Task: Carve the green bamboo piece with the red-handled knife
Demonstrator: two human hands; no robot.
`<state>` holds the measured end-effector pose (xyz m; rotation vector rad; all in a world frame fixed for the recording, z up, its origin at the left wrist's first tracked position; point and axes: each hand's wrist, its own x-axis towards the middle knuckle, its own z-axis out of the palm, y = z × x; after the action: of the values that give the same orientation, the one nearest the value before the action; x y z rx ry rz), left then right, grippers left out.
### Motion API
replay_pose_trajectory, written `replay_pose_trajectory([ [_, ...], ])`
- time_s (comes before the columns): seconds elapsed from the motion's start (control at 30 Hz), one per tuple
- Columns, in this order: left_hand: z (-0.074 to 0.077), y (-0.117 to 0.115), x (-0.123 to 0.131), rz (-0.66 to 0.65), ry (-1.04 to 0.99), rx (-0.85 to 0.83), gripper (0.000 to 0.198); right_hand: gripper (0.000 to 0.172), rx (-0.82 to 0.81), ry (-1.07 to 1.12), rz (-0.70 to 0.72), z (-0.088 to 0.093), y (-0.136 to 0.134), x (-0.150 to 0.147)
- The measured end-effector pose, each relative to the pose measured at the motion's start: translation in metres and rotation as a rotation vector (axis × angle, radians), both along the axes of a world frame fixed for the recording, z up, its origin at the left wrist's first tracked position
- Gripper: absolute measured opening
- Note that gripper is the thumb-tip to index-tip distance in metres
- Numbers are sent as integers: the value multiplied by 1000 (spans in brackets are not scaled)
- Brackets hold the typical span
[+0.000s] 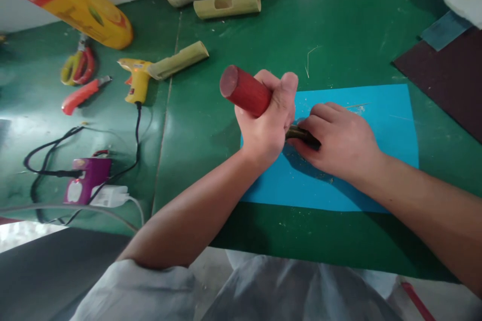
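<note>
My left hand (268, 119) is wrapped in a fist round a thick red wooden handle (244, 91) that sticks up and to the left; the tool's working end is hidden under the hand. My right hand (339, 139) lies just to the right, fingers curled over a small dark piece (301, 135) and pressing it down on a blue sheet (376, 125). The two hands touch above this piece. Most of the dark piece is covered by my fingers.
On the green table (211, 125) lie a yellow glue gun (136, 80) with a bamboo piece (181, 60), several cut bamboo tubes (226, 5) at the back, scissors (77, 66), a red knife (81, 95), a power strip (88, 180) with cables, and a dark sheet (448, 80) at right.
</note>
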<state>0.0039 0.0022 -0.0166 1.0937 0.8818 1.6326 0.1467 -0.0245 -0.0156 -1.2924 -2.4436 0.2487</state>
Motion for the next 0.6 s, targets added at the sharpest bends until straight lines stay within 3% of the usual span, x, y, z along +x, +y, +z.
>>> replay_pose_trajectory([
  [0.2,10,3,2,-44,-63,-68,68,25,2,16,3,-3,-1,1],
  [0.43,19,9,-11,-215,-100,-191,76,28,-47,-17,-23,0,0,-2],
  [0.6,14,14,-9,-94,-112,-98,74,29,-69,-30,-20,1,2,-1],
])
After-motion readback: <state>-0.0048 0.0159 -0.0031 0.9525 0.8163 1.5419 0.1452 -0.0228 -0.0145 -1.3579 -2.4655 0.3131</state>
